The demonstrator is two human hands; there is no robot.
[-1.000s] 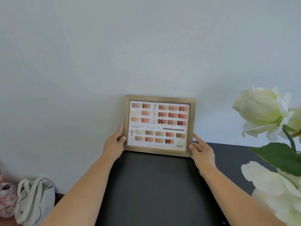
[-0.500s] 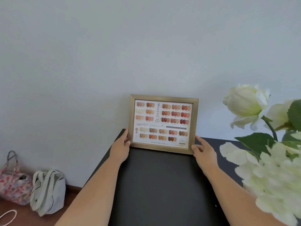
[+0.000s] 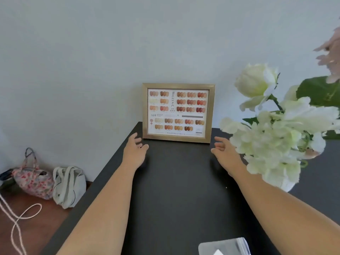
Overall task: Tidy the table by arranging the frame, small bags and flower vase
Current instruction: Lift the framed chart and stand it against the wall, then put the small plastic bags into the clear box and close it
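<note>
Surface: matte black counter [image 3: 180, 190] set against a pale grey wall [image 3: 92, 52].
Frame: gold-edged rectangular picture frame [image 3: 178, 113] holding a nail-colour chart — upright at the counter's back edge, against the wall.
Left hand [image 3: 135, 150]: fingers apart, empty, just beside the frame's lower left corner.
Right hand [image 3: 223, 151]: fingers apart, empty, near the lower right corner.
Vase: white flower vase [image 3: 279, 183] with white blooms — on the counter, right.
Bags: floral fabric bag [image 3: 33, 178] and white fabric bag [image 3: 69, 185] on the floor, left.

The gold frame [image 3: 178, 112] is stood upright just beyond both open hands; the white flower vase [image 3: 282, 183] is seen right of the right hand [image 3: 225, 153].
</note>
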